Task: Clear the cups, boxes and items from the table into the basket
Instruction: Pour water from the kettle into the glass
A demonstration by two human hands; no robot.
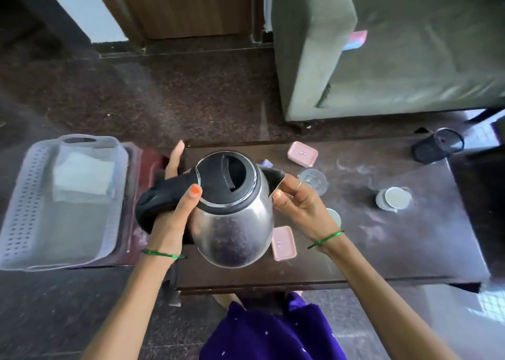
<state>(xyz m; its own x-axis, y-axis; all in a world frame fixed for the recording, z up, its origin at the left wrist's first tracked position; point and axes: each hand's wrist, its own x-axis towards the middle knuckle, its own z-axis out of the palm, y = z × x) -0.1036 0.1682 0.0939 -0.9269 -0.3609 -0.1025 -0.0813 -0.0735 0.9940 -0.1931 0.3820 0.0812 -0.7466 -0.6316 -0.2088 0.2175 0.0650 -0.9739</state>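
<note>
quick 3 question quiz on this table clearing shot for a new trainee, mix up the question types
1. True or false: the kettle is standing on the table.
2. How many pink boxes are on the table? A) one B) two C) four
3. Fill in: the basket lies to the person's ____.

Key
1. False. The left hand grips its black handle and the right hand steadies the spout side, holding it up.
2. B: one pink box beyond the kettle, another pink box at its near right.
3. Left.
</note>
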